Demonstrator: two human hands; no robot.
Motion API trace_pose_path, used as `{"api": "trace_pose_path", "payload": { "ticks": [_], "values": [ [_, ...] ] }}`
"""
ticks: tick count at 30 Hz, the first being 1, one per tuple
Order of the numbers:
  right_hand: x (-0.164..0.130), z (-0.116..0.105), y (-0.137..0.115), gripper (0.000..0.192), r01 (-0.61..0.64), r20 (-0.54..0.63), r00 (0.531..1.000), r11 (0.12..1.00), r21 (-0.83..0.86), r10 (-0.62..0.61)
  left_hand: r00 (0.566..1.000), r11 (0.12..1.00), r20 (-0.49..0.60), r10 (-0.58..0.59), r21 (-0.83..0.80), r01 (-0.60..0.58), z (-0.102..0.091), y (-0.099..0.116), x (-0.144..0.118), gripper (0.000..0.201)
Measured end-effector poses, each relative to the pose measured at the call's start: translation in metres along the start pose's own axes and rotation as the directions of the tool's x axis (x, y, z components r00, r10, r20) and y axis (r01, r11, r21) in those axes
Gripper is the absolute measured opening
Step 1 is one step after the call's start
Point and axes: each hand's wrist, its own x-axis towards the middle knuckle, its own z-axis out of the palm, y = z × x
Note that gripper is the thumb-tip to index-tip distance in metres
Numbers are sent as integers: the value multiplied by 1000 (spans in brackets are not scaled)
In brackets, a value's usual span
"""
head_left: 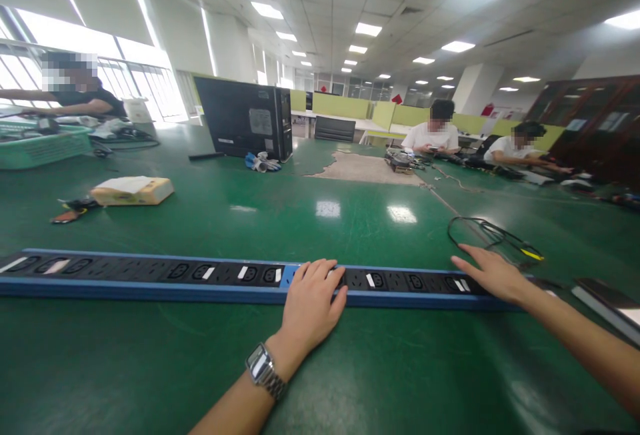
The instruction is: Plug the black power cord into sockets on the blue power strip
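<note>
I have my left hand (311, 301) and right hand (493, 273) both open, lying flat on the long power strip (150, 277) stretching across the counter (320, 368) through mid-frame.

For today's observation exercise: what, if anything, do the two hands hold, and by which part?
Nothing is gripped. The left hand lies flat on the middle of the long power strip; the right hand rests flat near its right end.

Both hands lie palm down, fingers extended and slightly spread, grasping nothing. The left hand (310, 301) reaches forward from the bottom edge, a metal watch on its wrist. The right hand (493, 273) comes in from the right, forearm bare.
</note>
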Motion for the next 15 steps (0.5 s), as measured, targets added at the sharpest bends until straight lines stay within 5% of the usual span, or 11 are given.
{"api": "trace_pose_path", "payload": {
  "ticks": [5, 10, 15],
  "values": [
    [-4, 2, 0, 78, 21, -50, 999, 998, 67, -17, 1000, 1000, 19, -5, -1, 5, 1, 0, 0, 32],
    [-2, -20, 10, 64, 62, -107, 993, 986, 154, -46, 999, 1000, 30, -11, 2, 11, 0, 0, 0, 32],
    [-12, -46, 26, 52, -18, 56, 998, 999, 26, 16, 1000, 1000, 28, -7, 8, 7, -1, 0, -1, 32]
  ]
}}
